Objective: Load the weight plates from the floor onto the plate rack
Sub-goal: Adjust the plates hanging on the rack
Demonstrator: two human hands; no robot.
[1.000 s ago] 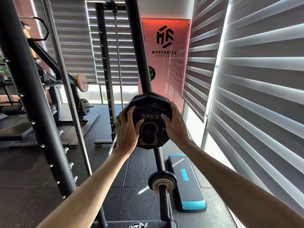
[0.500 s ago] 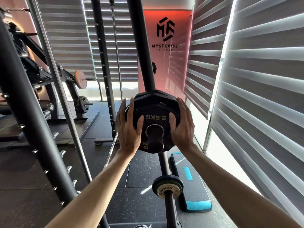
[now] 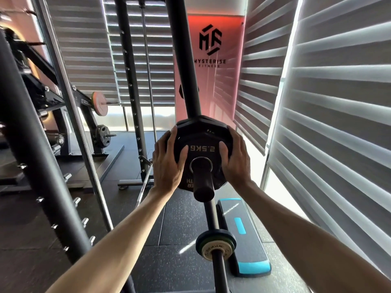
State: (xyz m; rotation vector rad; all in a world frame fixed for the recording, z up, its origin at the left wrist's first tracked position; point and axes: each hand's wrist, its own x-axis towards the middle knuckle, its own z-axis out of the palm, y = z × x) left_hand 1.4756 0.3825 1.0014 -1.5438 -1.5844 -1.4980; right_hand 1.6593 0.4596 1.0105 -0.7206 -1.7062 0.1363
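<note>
Left hand point(image 3: 167, 166) and right hand point(image 3: 235, 163) press flat against the plate point(image 3: 203, 142)

A black plate point(image 3: 208, 135) marked 2.5KG sat on a peg point(image 3: 203, 187) that stuck out from a tall black post point(image 3: 185, 70). The left hand point(image 3: 167, 163) lay on the plate at 9 o'clock. The right hand point(image 3: 234, 159) lay on it at 3 o'clock. The fingers were straight and both thumbs rested on its face. At 6 o'clock from the plate, small plates point(image 3: 215, 244) sat on a lower peg point(image 3: 220, 275). A black and blue step point(image 3: 245, 235) lay on the floor at 5 o'clock.
</note>
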